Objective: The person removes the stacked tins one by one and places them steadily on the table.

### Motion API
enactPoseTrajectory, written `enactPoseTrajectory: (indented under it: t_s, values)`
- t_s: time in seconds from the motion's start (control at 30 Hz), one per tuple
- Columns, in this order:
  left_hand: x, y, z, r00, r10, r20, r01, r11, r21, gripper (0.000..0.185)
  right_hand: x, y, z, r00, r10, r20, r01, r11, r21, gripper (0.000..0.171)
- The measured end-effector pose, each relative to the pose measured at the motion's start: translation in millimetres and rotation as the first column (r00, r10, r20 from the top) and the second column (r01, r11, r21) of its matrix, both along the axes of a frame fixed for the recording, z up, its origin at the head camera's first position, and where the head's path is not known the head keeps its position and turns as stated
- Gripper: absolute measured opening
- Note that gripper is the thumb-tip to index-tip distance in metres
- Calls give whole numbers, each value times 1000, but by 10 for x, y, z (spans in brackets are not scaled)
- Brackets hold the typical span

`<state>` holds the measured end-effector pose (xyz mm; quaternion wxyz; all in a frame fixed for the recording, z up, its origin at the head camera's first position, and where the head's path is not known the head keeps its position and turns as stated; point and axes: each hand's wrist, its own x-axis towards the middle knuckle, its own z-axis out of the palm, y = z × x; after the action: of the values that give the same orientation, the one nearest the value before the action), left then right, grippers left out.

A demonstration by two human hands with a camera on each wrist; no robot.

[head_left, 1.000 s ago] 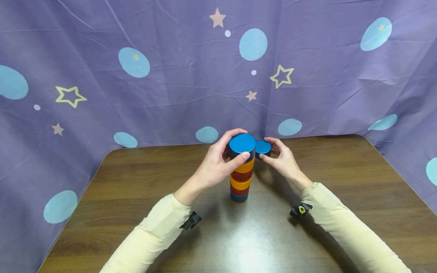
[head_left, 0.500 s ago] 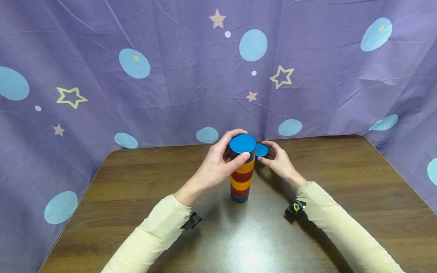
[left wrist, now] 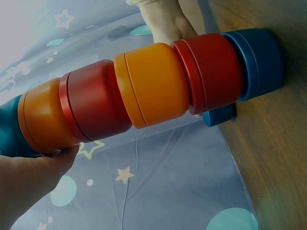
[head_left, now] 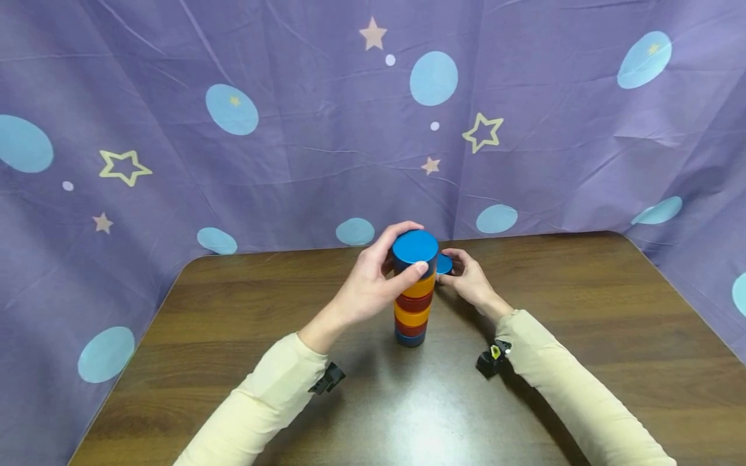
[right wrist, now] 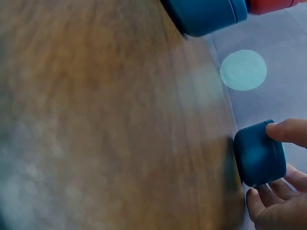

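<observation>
Steadying a tall upright stack of blue, orange and red round plastic cups (head_left: 413, 294) on the brown wooden tabletop (head_left: 233, 336), the left hand (head_left: 367, 285) is curling around its blue top, while the right hand (head_left: 469, 278) is pinching 1 small blue round cup (right wrist: 259, 153) just right of the stack, low on the tabletop.

**Around my table**

My brown wooden table (head_left: 233, 336) is my landmark. Right behind its far edge, and along both its sides, hangs a purple cloth (head_left: 303, 149) printed with pale blue circles, small dots and yellow stars.
</observation>
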<state>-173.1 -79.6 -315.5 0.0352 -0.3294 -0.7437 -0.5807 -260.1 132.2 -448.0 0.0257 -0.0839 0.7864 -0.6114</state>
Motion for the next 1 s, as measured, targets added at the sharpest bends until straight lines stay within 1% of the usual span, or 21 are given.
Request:
enactPoseTrajectory:
  t_s: [0.13,0.2,0.27,0.4,0.5,0.67,0.8,1.0]
  values:
    - [-7,1,12,1000,-2,-1,2,1000,1,48,69,-34,150,1000,14,0,-14,1000,-6,56]
    - [-3,-4,26,1000,1,1,-1,1000,-1,48,71,-44,180,1000,28,-5,-28,1000,-10,56]
    - [-3,-9,36,1000,2,4,-2,1000,-5,48,35,-37,140,999,40,-13,-40,999,-10,56]
    - [-6,-10,45,1000,7,13,-7,1000,-10,49,-75,-8,-11,999,45,-21,-45,999,-4,56]
    - [-10,-4,45,1000,9,26,-8,1000,-9,49,-101,-2,-50,999,41,-16,-41,999,-2,56]
    - [-10,15,43,999,6,53,-6,1000,0,50,-105,10,-49,999,37,3,-37,999,6,55]
    - [-13,32,37,997,-14,71,13,1000,18,49,-95,23,-46,998,51,19,-51,999,-2,57]
    - [-22,43,17,994,-21,104,17,999,37,50,-48,84,-37,996,86,24,-85,995,-57,63]
